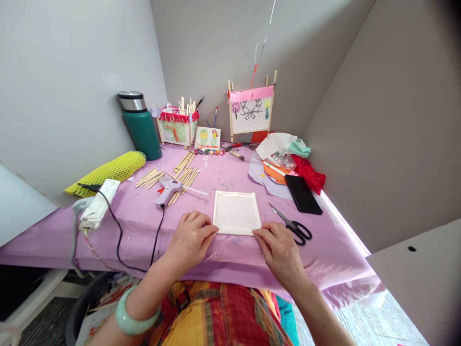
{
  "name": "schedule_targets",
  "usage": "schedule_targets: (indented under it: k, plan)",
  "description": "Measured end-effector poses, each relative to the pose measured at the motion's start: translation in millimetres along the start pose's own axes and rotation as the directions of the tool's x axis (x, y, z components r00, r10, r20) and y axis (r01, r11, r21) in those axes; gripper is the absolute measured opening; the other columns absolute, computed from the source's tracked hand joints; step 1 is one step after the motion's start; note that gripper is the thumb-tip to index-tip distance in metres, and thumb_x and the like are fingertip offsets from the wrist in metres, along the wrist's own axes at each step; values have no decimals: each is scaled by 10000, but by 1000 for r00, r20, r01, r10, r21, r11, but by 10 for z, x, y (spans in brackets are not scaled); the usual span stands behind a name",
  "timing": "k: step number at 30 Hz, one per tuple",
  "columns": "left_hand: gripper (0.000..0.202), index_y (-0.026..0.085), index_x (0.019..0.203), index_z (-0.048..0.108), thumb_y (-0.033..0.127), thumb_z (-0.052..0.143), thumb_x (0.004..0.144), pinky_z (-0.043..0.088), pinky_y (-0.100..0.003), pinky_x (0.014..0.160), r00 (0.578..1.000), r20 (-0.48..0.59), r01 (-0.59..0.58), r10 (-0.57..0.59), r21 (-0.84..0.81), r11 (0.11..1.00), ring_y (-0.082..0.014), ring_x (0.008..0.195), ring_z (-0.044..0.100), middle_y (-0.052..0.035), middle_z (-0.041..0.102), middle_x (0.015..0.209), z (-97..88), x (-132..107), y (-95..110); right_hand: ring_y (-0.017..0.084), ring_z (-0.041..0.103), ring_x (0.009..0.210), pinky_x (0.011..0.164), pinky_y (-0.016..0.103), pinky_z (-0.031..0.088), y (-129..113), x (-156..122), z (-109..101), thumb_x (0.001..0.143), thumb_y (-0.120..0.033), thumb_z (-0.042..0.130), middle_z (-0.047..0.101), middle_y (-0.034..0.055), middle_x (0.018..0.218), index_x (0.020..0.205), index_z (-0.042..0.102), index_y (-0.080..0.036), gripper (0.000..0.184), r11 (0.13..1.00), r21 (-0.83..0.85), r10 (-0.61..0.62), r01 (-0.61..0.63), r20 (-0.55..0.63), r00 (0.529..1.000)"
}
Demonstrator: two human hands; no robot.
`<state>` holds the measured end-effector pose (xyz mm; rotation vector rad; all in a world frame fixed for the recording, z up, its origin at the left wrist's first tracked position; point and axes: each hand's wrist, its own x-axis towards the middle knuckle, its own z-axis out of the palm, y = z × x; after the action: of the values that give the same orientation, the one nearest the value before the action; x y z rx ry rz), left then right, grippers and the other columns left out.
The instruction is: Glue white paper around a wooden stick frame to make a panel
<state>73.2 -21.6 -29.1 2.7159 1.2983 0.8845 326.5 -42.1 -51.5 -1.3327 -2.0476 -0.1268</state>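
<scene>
A small white panel with a raised stick frame point(236, 213) lies flat on the purple tablecloth in front of me. My left hand point(192, 235) pinches its near left corner between thumb and fingers. At the near right corner, my right hand point(279, 247) grips the same frame in a pinch. Black-handled scissors point(293, 226) lie just beyond my right hand, blades pointing away to the left. Left of the panel rests a lilac glue gun point(168, 191), its clear glue stick pointing toward the panel.
Wooden sticks point(185, 178) lie loose behind the glue gun. A power strip point(100, 204) with cords is at left, near a green bottle point(142, 125). At right are a phone point(303, 194) and paper scraps point(277, 146). A decorated box point(176, 130) and a picture stand point(251, 113) stand behind.
</scene>
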Motion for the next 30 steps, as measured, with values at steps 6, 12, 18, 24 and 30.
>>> schedule_targets:
  k: [6,12,18,24,30]
  plan:
    - [215,209,936,708,203,496,899,406,-365,773,999,-37,11,-12,-23,1000,-194,854,507,-62,613,877,41,-4,-23,200,581,913,785,340,472,138,-30,-153,923,-219,489,618,79,998,1111,598,-206,218,966,231,118,-120,21,993]
    - [211,196,911,713,197,502,898,404,-363,764,999,-45,16,-18,-44,999,-194,843,505,-63,611,856,56,2,-29,209,580,900,781,357,469,178,-89,-184,905,-229,524,614,72,968,1032,630,-218,166,985,156,73,-76,25,997]
    - [203,194,916,711,198,509,896,399,-369,764,999,-51,16,-18,-48,999,-196,842,501,-63,610,857,63,2,-35,194,537,840,745,358,403,-3,12,-27,906,-173,524,626,56,889,975,662,-206,157,992,81,-93,94,-18,996]
    - [208,188,917,712,198,506,898,398,-374,762,998,-57,13,-16,-48,999,-198,843,501,-67,609,857,68,-5,-34,203,512,841,742,366,363,-17,46,16,916,-191,522,627,57,876,913,662,-190,140,998,25,-63,62,34,997]
    - [215,189,920,712,199,498,901,400,-371,764,998,-60,10,-12,-43,999,-198,841,502,-68,604,853,69,-4,-30,199,512,838,747,365,364,-10,32,33,913,-188,529,619,48,864,918,665,-195,136,998,25,-56,56,20,998]
